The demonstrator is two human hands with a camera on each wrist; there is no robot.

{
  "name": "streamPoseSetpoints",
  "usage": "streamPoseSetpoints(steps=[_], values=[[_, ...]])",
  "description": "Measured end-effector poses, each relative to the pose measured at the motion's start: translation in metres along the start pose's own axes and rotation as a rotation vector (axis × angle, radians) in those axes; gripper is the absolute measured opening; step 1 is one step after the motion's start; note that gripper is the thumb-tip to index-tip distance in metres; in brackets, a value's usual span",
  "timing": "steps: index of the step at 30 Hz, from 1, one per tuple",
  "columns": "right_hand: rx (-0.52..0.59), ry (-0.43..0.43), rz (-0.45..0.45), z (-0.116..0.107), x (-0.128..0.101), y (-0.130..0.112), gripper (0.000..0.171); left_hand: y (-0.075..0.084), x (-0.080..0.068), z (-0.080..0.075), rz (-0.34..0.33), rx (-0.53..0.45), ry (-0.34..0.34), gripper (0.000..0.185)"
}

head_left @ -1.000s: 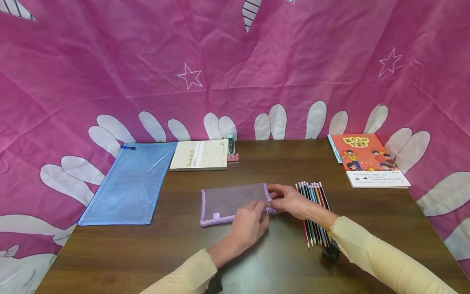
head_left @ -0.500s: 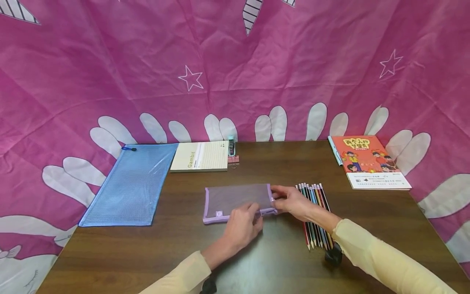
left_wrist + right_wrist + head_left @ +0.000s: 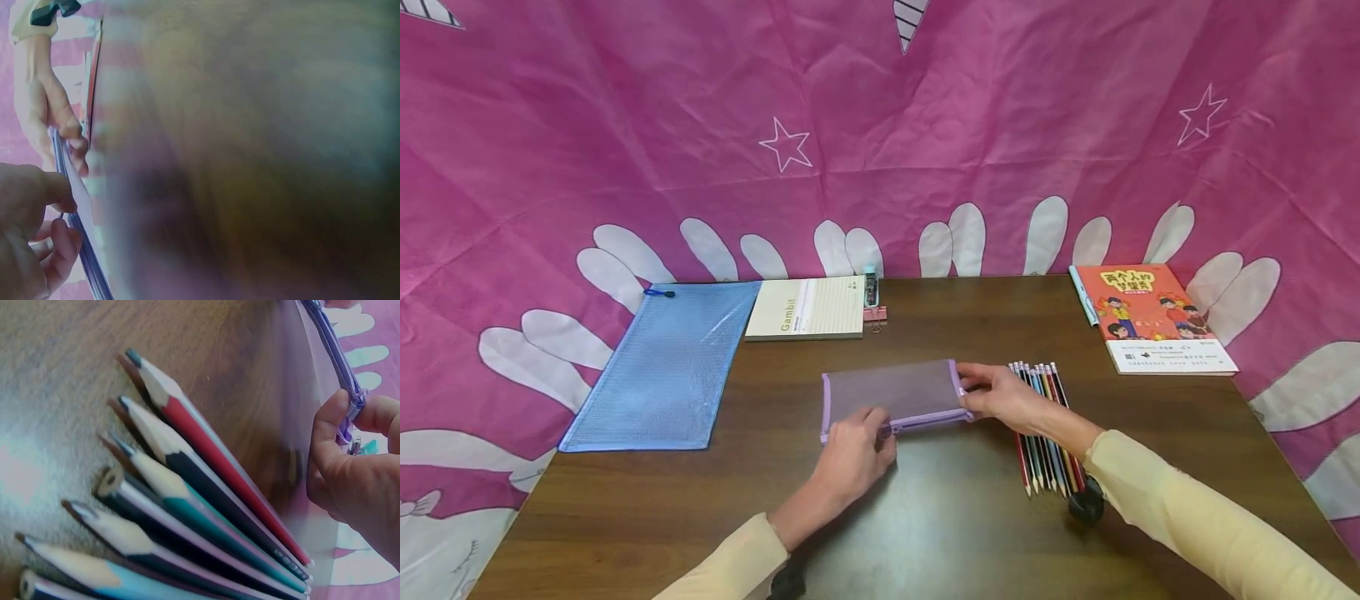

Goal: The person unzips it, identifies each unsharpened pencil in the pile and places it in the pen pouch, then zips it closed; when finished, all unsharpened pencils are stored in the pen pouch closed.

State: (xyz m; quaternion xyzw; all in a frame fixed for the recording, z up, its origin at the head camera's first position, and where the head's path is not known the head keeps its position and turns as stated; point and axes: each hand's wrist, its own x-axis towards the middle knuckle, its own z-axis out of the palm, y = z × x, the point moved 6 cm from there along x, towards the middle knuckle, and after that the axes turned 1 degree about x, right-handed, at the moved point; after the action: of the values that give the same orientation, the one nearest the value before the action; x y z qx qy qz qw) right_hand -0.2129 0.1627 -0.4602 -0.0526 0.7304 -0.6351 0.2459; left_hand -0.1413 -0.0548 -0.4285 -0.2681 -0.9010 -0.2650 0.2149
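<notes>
Lying flat at the desk [image 3: 970, 517] centre, the purple mesh pouch [image 3: 891, 392] is pinched at its right end by the right hand [image 3: 1000, 398]; its zipper pull is pinched by the left hand [image 3: 850, 454]. Limp, light mesh; the edge binding is judged the firmest hold.

Dark brown wooden table [image 3: 970, 533], glossy, faint glare on near part. Magenta fabric backdrop [image 3: 625, 150] hangs behind far edge and wraps both sides, creased. White star outlines [image 3: 786, 145] and white petal shapes [image 3: 967, 237] printed along table's far edge. Even light.
</notes>
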Motion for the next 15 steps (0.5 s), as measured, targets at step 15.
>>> streamPoseSetpoints(steps=[15], values=[[0.009,0.009,0.018,-0.008,0.002,-0.001,0.066,-0.029,-0.013,-0.022,-0.082,0.06,-0.023,0.021]])
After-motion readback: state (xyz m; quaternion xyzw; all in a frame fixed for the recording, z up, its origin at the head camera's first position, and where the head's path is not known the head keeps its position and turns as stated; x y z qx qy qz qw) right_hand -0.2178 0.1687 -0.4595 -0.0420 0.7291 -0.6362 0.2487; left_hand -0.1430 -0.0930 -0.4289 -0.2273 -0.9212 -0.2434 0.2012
